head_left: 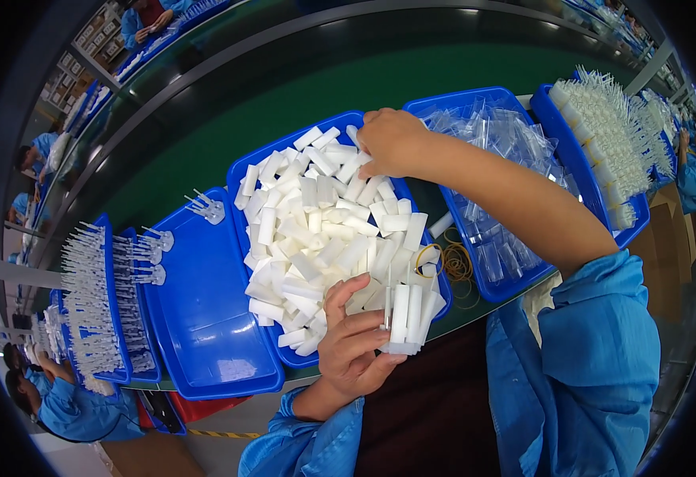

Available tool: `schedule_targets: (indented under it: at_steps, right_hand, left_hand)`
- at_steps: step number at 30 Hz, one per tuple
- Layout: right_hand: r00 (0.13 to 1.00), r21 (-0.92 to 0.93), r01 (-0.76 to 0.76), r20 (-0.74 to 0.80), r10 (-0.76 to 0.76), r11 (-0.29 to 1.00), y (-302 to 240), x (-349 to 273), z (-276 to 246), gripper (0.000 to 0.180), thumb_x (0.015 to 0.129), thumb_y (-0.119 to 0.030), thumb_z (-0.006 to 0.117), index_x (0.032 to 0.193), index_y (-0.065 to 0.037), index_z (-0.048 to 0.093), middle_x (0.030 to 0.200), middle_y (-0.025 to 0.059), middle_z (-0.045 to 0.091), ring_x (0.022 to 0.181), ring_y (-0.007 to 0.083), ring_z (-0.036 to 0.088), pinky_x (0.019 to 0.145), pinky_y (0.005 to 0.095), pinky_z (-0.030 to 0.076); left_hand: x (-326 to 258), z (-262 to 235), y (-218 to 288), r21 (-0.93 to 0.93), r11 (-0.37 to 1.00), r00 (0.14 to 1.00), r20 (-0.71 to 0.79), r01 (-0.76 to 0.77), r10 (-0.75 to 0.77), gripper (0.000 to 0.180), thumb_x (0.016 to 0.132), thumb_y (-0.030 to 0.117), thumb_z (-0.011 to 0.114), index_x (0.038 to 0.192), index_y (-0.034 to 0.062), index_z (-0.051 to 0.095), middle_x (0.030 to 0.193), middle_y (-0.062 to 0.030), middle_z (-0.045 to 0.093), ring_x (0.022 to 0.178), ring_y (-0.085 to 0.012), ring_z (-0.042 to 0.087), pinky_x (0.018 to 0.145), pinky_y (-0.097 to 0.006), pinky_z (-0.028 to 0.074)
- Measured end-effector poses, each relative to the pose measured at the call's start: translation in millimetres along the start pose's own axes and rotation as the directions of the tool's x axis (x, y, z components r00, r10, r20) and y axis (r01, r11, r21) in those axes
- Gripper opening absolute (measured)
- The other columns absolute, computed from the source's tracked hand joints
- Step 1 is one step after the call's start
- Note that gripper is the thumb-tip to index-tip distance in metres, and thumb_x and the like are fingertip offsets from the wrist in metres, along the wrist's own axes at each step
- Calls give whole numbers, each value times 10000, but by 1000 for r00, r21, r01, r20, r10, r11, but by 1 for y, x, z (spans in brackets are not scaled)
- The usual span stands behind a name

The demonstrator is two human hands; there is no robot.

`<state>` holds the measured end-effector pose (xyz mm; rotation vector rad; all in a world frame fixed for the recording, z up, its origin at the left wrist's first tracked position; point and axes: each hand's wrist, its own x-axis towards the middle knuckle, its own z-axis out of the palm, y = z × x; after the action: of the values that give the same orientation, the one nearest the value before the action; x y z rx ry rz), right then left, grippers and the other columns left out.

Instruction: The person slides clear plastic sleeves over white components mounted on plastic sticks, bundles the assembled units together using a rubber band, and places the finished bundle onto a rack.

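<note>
My left hand (354,343) grips a small holder (400,347) at the near edge of the middle bin. The holder has a pale, translucent base with thin upright pins, and several white blocks (400,312) stand upright on it. My right hand (392,143) reaches to the far right rim of that blue bin (235,176). Its fingers are bent down against the white blocks (316,215) heaped there. Its fingertips are partly hidden, so I cannot make out what lies between them.
Right of the middle bin, a blue bin holds clear plastic sleeves (495,151), with yellow rubber bands (457,265) beside it. Farther right stands a bin of pinned white pieces (602,143). Leftward, a blue tray (205,318) carries a few pinned holders (205,208), beside racks of more (89,302). Co-workers sit around.
</note>
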<state>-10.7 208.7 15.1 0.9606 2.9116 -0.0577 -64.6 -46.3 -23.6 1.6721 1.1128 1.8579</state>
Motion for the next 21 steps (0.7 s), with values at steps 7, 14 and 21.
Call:
schedule_targets:
  at_steps: [7,14,21]
  right_hand:
    - [1000,373,19,-20,-12,928,-7,-26,-11,363,735,-296,711,999,-53,656,887,105,636,837,230,614,716,342,494]
    - [981,943,-142,94,-169,-300,-15,-101,-26,347,881,-135,563,1204,-22,509,834,38,582,606,35,444,529,163,345]
    - [979,809,-122,2,-205,-575,-17,-132,-16,370,923,-180,503,1235,15,458,899,66,569,705,52,495,581,164,373]
  left_hand:
    - [6,-3,3,98,994,999,-23,-44,46,230,727,133,724,911,100,589,945,-94,644,1077,-402,472,927,-521,315]
    - [11,6,4,147,987,997,61,-65,56,165,755,127,691,896,112,607,961,-64,646,1094,-382,436,938,-493,318]
    - [14,17,6,134,988,989,142,-69,50,151,750,136,696,884,124,626,959,-46,650,1096,-373,434,947,-479,315]
